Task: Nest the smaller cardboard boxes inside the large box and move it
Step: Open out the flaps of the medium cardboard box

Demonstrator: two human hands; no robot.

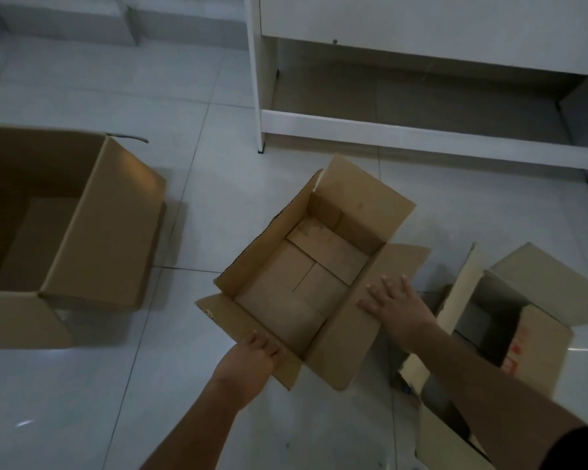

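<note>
Nearby, large box (pixel 65 215) left, white shelf (pixel 421 130) behind.

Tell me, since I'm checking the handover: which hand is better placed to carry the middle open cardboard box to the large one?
Probably the left hand: it grips the near flap of the middle open cardboard box, on the large open cardboard box's side. The right hand lies flat on a flap.

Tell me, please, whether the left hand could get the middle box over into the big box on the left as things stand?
Probably yes. The left hand already grips the middle box by a flap, and only bare floor lies between it and the big box, which stands open on top.
</note>
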